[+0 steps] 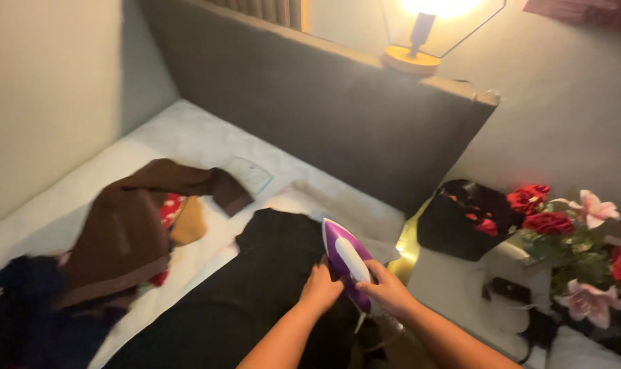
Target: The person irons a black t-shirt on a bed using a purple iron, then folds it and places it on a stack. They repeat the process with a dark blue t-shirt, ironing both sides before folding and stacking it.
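Here the right hand is closing around the white handle of a purple iron, fingers wrapped over it, and is holding the iron nose-forward over a black garment spread flat on the bed. The left hand is resting just beside the iron on the black cloth, fingers curled down and gripping nothing that can be made out; it is probably pressing the fabric flat, though the dim light is making that hard to confirm. A thin cord is trailing down from the iron's rear near the right wrist.

The garment is lying on the pale mattress, which is serving as the ironing surface. To the left, well apart, a brown garment is lying crumpled over red and mustard pieces, with darker clothes heaped at the lower left corner. A dark padded headboard is standing behind the bed, and a lit lamp is sitting on top of it. On the right, a black bag is sitting near red and pink flowers.
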